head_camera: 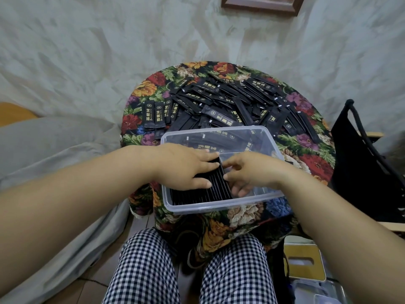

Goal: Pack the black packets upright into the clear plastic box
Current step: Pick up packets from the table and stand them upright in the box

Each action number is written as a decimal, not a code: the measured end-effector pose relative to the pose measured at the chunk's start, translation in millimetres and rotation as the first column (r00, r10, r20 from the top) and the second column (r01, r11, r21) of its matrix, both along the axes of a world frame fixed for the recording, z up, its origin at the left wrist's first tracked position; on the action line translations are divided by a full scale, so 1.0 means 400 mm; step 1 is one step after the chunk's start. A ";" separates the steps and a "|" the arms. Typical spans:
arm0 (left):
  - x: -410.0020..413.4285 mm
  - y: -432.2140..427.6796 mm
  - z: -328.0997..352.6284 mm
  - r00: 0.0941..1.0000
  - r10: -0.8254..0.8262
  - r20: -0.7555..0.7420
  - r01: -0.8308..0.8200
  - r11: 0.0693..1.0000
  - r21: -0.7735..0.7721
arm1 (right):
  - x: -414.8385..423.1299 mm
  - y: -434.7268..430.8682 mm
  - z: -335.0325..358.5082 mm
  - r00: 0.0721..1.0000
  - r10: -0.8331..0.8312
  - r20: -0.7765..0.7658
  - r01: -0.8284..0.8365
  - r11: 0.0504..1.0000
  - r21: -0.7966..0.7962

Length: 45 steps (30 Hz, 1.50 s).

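Packets [201, 194] are being squared upright in the clear plastic box [219, 208]: left hand [186, 165] pressing flat, right hand [249, 170] curling at the row's end, grip unclear. Next, probably fetching loose packets [230, 99].

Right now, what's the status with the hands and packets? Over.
Left hand flat on upright packets in clear plastic box. Right hand pinches the row's end. Loose packets piled behind; nothing blocking.

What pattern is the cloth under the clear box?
Floral: red, orange and purple flowers on black cloth, best seen in the head view.
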<state>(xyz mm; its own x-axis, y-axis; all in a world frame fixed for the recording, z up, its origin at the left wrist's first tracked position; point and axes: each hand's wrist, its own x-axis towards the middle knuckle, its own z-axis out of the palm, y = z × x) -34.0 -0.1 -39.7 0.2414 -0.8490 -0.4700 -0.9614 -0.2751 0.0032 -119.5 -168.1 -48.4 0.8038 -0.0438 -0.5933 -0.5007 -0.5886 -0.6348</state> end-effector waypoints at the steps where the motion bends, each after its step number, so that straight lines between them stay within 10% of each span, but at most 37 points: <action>1: -0.009 0.001 -0.002 1.000 -0.015 -0.012 0.015 1.000 -0.004 | 0.001 -0.002 -0.001 1.000 0.006 -0.001 -0.006 1.000 -0.004; 22: -0.013 -0.008 -0.029 1.000 0.005 0.006 -0.004 0.997 -0.081 | -0.013 -0.015 -0.002 0.995 0.100 -0.029 -0.100 0.995 0.013; 33: -0.010 -0.001 -0.033 1.000 -0.014 0.010 0.015 0.994 -0.106 | -0.024 -0.026 0.058 0.982 0.181 0.056 -0.160 0.951 -0.265; 41: -0.010 -0.001 -0.030 1.000 -0.003 -0.020 0.001 0.996 -0.090 | -0.011 -0.231 0.097 0.745 -0.324 0.583 0.378 0.925 0.031; 45: -0.012 0.000 -0.033 1.000 -0.007 -0.008 0.006 0.996 -0.091 | 0.050 -0.365 -0.018 0.669 -0.407 0.622 0.604 0.786 -0.135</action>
<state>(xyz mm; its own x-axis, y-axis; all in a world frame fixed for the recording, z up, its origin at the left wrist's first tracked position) -38.7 0.0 -52.9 0.2326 -0.8898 -0.3926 -0.9629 -0.2674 0.0357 -99.7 -314.1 -55.8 0.7684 -0.6381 0.0484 -0.4146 -0.5541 -0.7219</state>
